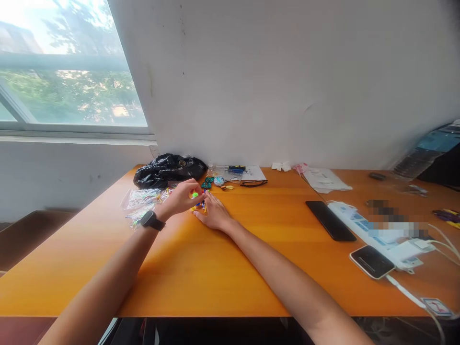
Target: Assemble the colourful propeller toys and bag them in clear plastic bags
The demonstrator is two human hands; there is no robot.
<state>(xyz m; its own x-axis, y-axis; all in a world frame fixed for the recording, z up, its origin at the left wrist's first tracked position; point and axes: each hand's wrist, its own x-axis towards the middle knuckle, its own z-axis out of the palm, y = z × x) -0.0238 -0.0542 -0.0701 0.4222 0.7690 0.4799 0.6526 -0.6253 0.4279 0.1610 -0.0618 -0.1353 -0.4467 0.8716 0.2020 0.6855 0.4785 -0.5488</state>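
My left hand (182, 197), with a dark watch (153, 220) on its wrist, is above a small cluster of colourful plastic pieces. Its thumb and forefinger curl together in a pinch. What is between them is too small to make out. A bright green piece (195, 195) shows just beside those fingers. Flat on the table lies my right hand (216, 214), fingers stretched forward and thumb out to the left, around the right side of the cluster. Yellow pieces (194, 209) and blue bits show between the two hands, partly hidden.
Clear plastic bags (142, 201) of small parts lie left of my hands, before a black plastic bag (168, 170). Behind are a screwdriver (236, 169), glasses (254, 183) and paper (257, 173). To the right lie a black phone (329, 220), a power strip (359, 225) and a white-edged device (372, 262).
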